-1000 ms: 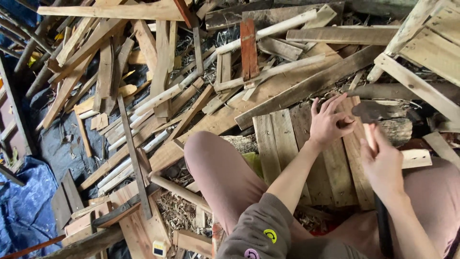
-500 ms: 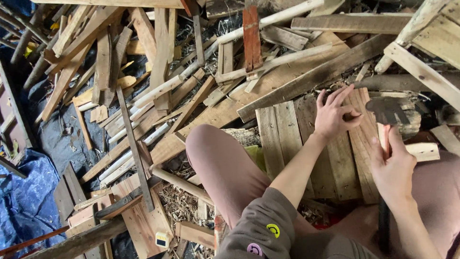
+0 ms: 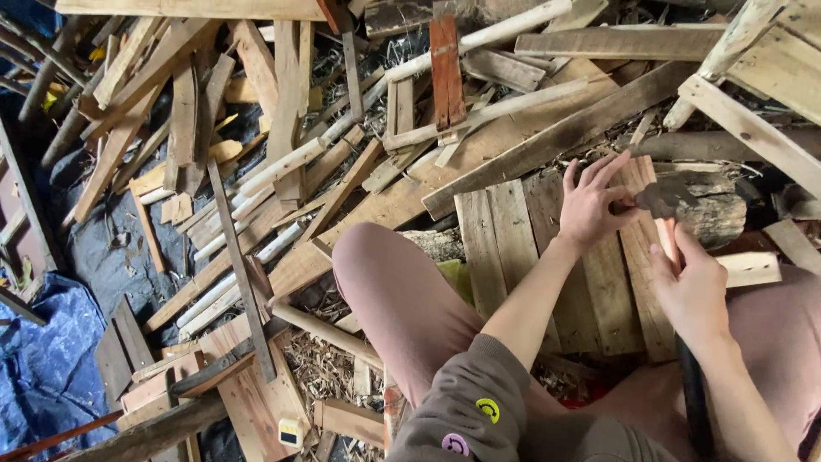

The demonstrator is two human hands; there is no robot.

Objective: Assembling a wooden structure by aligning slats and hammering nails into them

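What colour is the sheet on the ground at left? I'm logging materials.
Blue, the sheet in the head view.

A rough scrap-wood yard or workshop corner — heaped weathered grey-brown planks and pale split offcuts, wood shavings, a crumpled blue plastic tarpaulin.

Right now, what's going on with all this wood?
A person sits among scrap timber with a pallet-like panel of planks in front of their knees. The left hand presses flat on the panel, fingers spread. The right hand grips a hammer's wooden handle, its dark metal head just beside the left fingers.
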